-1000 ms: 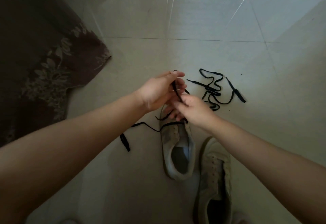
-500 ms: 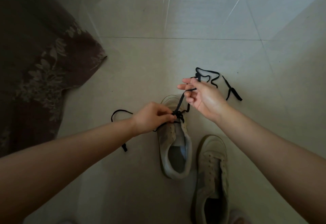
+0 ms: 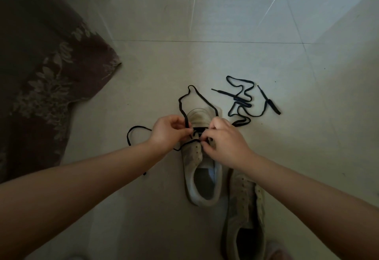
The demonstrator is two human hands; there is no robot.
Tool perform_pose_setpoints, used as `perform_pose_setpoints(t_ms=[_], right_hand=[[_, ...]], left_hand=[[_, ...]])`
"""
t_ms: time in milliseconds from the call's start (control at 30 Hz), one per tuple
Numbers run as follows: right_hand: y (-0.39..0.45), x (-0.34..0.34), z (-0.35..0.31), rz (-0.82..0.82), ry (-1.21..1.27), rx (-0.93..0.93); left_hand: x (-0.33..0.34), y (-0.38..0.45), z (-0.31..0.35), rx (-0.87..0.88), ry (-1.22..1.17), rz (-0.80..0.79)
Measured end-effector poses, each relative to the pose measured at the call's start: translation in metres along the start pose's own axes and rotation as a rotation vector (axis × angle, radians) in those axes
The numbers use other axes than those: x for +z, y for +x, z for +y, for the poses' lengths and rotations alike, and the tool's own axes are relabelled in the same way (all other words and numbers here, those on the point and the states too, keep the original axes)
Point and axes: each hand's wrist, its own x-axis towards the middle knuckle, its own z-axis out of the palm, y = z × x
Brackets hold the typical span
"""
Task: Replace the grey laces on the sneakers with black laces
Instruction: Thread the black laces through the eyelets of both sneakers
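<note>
Head view: left hand (image 3: 168, 131) and right hand (image 3: 224, 138) pinch black lace (image 3: 196, 93) over sneaker (image 3: 202, 177) (forearms hide floor (image 3: 143, 87)); spare lace (image 3: 243, 101) beyond.

A dark cloth (image 3: 41, 71) with a pale leaf pattern is lying along the left edge of the pale tiled floor (image 3: 225, 13), one corner pointing toward the floor's middle. Light streaks are reflecting near the far edge.
</note>
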Motion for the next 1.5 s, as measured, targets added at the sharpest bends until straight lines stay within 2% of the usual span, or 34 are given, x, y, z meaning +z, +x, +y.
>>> perform_pose_setpoints(t_ms=[200,367,500,800,967,1300,1367,1500], right_hand=[[0.000,-0.006,-0.001,-0.063,0.086,-0.049],[0.005,-0.002,0.000,0.026,0.009,-0.022],[0.009,0.003,-0.001,0.037,-0.047,-0.028],[0.014,0.013,-0.003,-0.027,0.158,0.096],[0.014,0.016,-0.005,-0.049,0.177,0.111],[0.002,0.018,-0.012,-0.053,0.353,0.165],[-0.002,0.014,-0.008,-0.041,0.398,0.209],[-0.003,-0.001,0.003,0.016,0.675,0.406]], left_hand=[[0.004,-0.001,-0.006,-0.008,-0.018,0.027],[0.007,-0.004,-0.012,0.008,-0.013,0.057],[0.006,-0.004,-0.015,0.031,0.065,0.104],[0.013,-0.006,-0.023,-0.042,0.028,0.209],[0.018,-0.010,-0.025,-0.134,-0.126,0.225],[0.020,-0.007,-0.023,0.036,0.012,0.067],[0.021,-0.006,-0.023,0.060,0.022,0.059],[0.019,-0.001,-0.024,0.084,0.035,0.088]])
